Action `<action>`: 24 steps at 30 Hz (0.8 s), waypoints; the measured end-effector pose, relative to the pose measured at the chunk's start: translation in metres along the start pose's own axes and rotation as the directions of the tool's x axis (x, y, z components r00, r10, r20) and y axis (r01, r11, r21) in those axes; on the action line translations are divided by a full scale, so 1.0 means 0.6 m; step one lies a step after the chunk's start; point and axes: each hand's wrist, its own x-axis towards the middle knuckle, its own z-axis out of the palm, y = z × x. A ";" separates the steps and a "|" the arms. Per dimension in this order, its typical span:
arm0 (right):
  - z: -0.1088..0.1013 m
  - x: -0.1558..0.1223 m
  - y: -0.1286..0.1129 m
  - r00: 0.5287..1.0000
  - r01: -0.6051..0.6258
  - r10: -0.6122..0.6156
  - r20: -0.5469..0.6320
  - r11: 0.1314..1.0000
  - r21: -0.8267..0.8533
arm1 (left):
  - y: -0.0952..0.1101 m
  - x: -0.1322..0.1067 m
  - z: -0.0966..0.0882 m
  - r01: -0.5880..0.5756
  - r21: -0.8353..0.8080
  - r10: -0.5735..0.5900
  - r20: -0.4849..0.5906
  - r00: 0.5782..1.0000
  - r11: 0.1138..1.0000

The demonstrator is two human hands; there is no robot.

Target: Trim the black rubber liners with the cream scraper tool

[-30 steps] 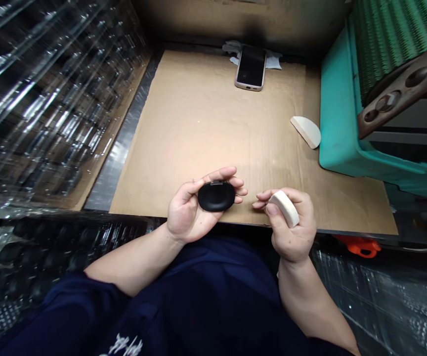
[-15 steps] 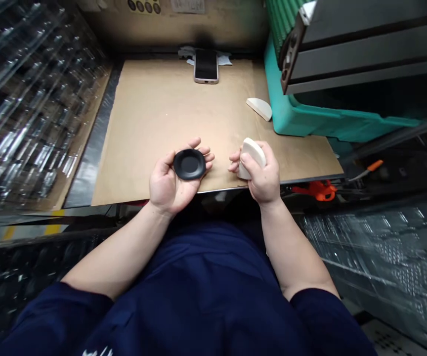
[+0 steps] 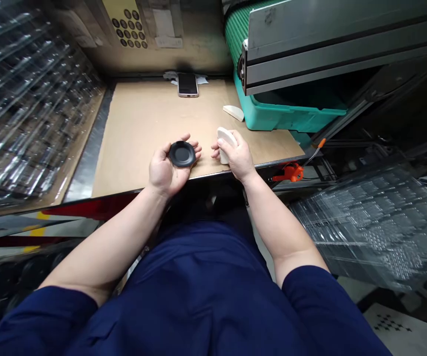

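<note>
A small black dish-shaped piece (image 3: 182,154) with a raised rim and a round hollow rests on the fingers of my left hand (image 3: 165,170). That palm faces up, with the thumb against the piece's edge. In my right hand (image 3: 240,157) is an off-white flat pad (image 3: 226,138) with a rounded top, pinched between thumb and fingers. The pad is held upright, a short gap to the right of the black piece, and its lower part is partly covered. Both hands are above the front edge of a cardboard-covered bench (image 3: 143,123).
Behind the hands lie a second off-white half-round piece (image 3: 233,112) and a phone (image 3: 188,85). A teal bin (image 3: 269,118) stands under a conveyor frame (image 3: 310,54) at right. Stacked clear trays (image 3: 24,109) rise at left; an orange-handled tool (image 3: 289,172) hangs by the bench edge.
The head view has tilted upward and turned to the right, showing more of the conveyor and wall. Both hands keep their holds, and the black piece is tilted slightly differently.
</note>
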 end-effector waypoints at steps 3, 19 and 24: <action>0.001 -0.001 0.000 1.000 0.003 -0.003 -0.010 1.000 -0.023 | -0.001 -0.001 0.001 -0.002 -0.007 0.002 0.013 1.000 1.000; 0.014 -0.039 -0.016 0.996 0.024 -0.038 -0.086 0.986 -0.163 | 0.012 -0.023 0.003 0.126 -0.142 -0.124 0.026 0.992 0.982; 0.012 -0.054 -0.017 0.987 0.109 -0.139 -0.079 0.947 -0.304 | 0.021 -0.023 0.015 0.195 -0.158 -0.183 0.086 0.979 0.968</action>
